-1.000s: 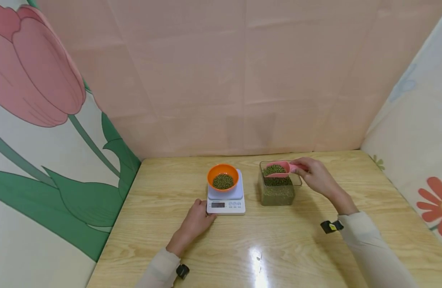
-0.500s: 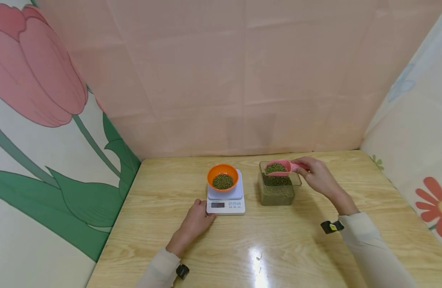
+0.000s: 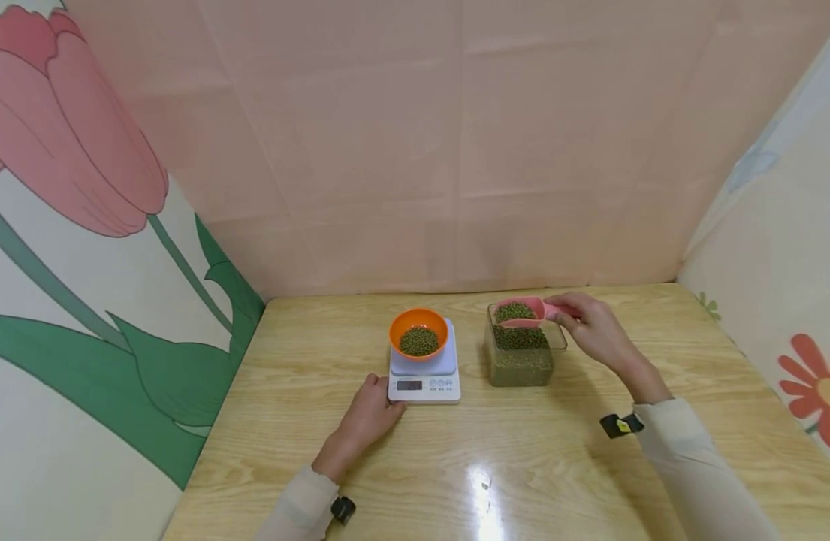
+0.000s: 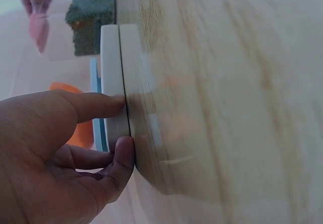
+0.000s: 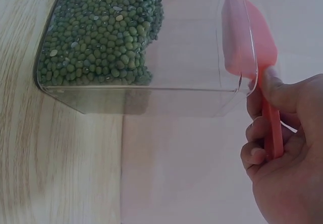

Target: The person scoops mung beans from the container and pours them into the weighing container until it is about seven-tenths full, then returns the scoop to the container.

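Note:
My left hand [image 3: 367, 413] grips the near left corner of a white kitchen scale [image 3: 447, 395], its thumb on the front face and fingers around the side [image 4: 112, 110]. On the scale's platform stands an orange bowl [image 3: 418, 318] with mung beans [image 3: 419, 343] in its bottom. My right hand [image 3: 596, 334] holds the handle of a pink scoop [image 3: 538, 306], level and heaped with mung beans [image 3: 515, 311]. The scoop is at the top of a clear rectangular container [image 3: 520, 373], which is partly filled with mung beans [image 5: 101, 37]. The digits on the scale's display are too small to read.
Everything stands on a light wood-grain table [image 3: 523, 458]. A pink sheet [image 3: 374, 173] rises along its back edge. Flower-printed panels flank it, with a tulip [image 3: 104, 143] at left and a red flower [image 3: 807, 357] at right.
My right hand has lifted the loaded scoop slightly, raising it to the container's rim. The left hand, scale and bowl stay in place.

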The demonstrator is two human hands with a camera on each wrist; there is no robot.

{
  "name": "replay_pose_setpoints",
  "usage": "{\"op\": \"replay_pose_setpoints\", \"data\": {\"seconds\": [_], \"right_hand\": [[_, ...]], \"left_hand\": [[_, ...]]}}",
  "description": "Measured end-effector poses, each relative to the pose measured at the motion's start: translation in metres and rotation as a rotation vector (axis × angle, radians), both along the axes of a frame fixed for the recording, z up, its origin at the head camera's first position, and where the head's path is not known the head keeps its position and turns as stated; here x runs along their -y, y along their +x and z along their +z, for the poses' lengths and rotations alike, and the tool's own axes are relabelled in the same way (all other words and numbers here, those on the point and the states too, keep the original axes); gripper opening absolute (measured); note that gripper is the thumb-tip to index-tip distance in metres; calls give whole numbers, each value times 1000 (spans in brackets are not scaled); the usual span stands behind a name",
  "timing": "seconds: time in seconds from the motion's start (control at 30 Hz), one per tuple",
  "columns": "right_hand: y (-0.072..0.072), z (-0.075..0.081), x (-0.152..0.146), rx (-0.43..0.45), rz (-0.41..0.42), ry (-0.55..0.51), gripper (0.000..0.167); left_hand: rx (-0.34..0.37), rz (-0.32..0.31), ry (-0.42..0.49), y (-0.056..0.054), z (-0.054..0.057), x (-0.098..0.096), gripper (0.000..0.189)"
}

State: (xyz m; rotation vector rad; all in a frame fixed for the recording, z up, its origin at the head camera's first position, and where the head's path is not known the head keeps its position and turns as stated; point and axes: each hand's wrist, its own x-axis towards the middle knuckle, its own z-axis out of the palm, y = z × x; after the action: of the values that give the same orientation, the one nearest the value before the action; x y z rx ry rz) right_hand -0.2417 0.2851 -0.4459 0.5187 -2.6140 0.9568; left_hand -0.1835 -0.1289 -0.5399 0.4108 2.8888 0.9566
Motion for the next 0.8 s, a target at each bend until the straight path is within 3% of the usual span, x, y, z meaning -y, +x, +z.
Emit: {"op": "replay_pose_setpoints", "data": {"seconds": [0.57,0.8], "right_hand": [[-7,6,13,8,8,-34,26],[-12,10,21,-10,48,-52,24]], "left_hand": [[-15,-10,4,-1,-2,1,42],[-26,-16,2,-2,-3,2,42]]}}
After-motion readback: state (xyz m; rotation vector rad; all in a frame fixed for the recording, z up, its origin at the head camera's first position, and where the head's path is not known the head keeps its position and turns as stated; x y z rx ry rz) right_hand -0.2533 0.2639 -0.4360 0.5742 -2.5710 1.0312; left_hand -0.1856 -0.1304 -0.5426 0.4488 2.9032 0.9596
